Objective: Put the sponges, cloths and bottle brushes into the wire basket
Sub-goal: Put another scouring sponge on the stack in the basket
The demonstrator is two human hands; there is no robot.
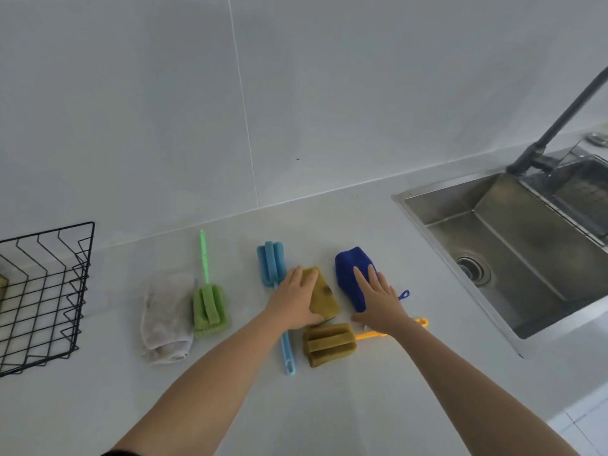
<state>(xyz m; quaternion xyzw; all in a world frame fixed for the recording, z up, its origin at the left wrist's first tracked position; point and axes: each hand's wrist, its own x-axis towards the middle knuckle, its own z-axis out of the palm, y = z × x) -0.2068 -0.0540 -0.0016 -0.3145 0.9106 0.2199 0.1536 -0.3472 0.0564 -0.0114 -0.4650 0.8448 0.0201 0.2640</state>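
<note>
Head view, from my remote seat: the wire basket point(46, 291) sits far left, cut off by the frame edge, a pale cloth point(166, 319) and green bottle brush point(209, 306) beside it on the surface point(378, 406). My left hand point(294, 299) lies flat, fingers spread, on the yellow sponge point(324, 296), hiding the blue bottle brush point(271, 264) mid-handle. My right hand point(378, 301), splayed open, presses the blue cloth point(352, 274), covering the orange brush point(329, 343) handle. Both arms reach forward.

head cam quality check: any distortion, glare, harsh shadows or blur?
Head view: wide-angle bending curves the counter edge and wire basket; light is soft and even, with only faint shadows under the left hand and right hand; no strong glare, even in the sink; overall slightly soft, the white cloth lacking detail.
</note>
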